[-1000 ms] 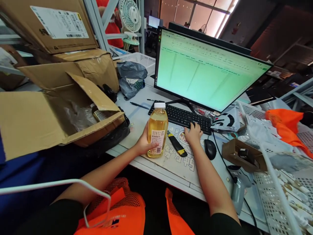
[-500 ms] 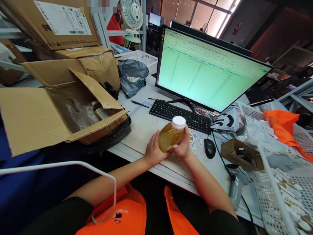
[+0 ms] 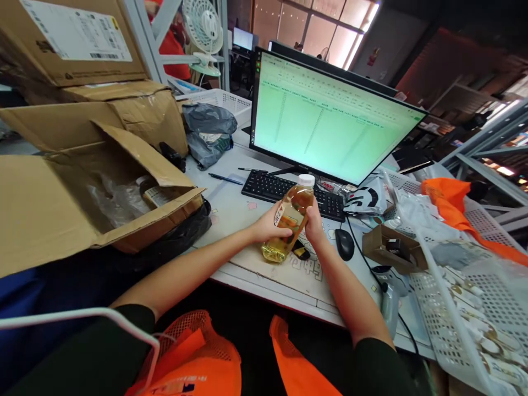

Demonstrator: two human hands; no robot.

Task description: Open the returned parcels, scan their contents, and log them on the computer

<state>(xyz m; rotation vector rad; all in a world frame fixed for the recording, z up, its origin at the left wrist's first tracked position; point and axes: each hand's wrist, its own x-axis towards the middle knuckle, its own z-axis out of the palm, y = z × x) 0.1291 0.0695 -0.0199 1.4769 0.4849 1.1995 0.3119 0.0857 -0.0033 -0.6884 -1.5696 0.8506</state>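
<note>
A clear bottle (image 3: 291, 220) of yellow liquid with a white cap and a paper label is held tilted above the desk edge, cap pointing away from me. My left hand (image 3: 267, 226) wraps round its left side. My right hand (image 3: 314, 227) grips its right side. Both hands are closed on it. Under the bottle, a yellow-and-black utility knife (image 3: 300, 253) lies partly hidden on the desk mat. Just beyond are the black keyboard (image 3: 284, 192) and the mouse (image 3: 344, 244).
An open cardboard box (image 3: 103, 187) with plastic wrap and another bottle stands at the left. A monitor (image 3: 330, 121) shows a green spreadsheet. White mesh baskets (image 3: 466, 286), a small brown box (image 3: 390, 250), a barcode scanner (image 3: 390, 300) and an orange vest (image 3: 449, 201) crowd the right.
My right hand left the keyboard and joined the left on the bottle. The bottle went from standing upright to being lifted and turned, now tilted with its label facing up-left.
</note>
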